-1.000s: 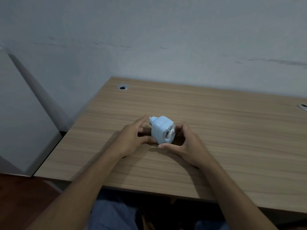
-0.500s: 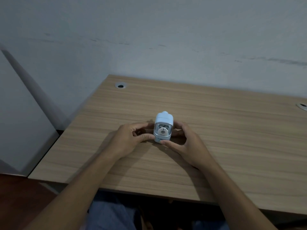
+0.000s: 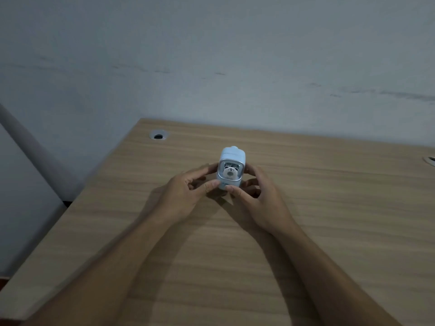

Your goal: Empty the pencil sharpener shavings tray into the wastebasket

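Pencil sharpener (image 3: 231,169): small, pale blue, rounded box, stands upright on the wooden desk (image 3: 329,208), roughly centre of the desk top, a little toward the far edge. Front face turned toward the camera. Face has a silver-rimmed window; inside it a white bear-shaped knob with dark ears. A small nub protrudes from the top of the body.

Left hand (image 3: 186,194): on the left side of the sharpener. Thumb tip pressed against the lower front-left corner of the body; index finger reaches along the left side near the window. Remaining fingers curled loosely, partly hidden behind the thumb. Palm edge rests on or just above the desk, cannot tell which.

Right hand (image 3: 261,198): mirror posture on the right side. Thumb tip touches the lower front edge, just beside the left thumb tip; the two tips nearly meet below the window. Fingers wrap the right flank of the sharpener; their tips are hidden behind the body.

Both hands pinch the base of the sharpener between them. Tray seam not discernible at this resolution.

Cable grommet (image 3: 158,134) at far left of the desk; second grommet (image 3: 430,160) cut by the right frame edge. Grey wall (image 3: 211,55) behind
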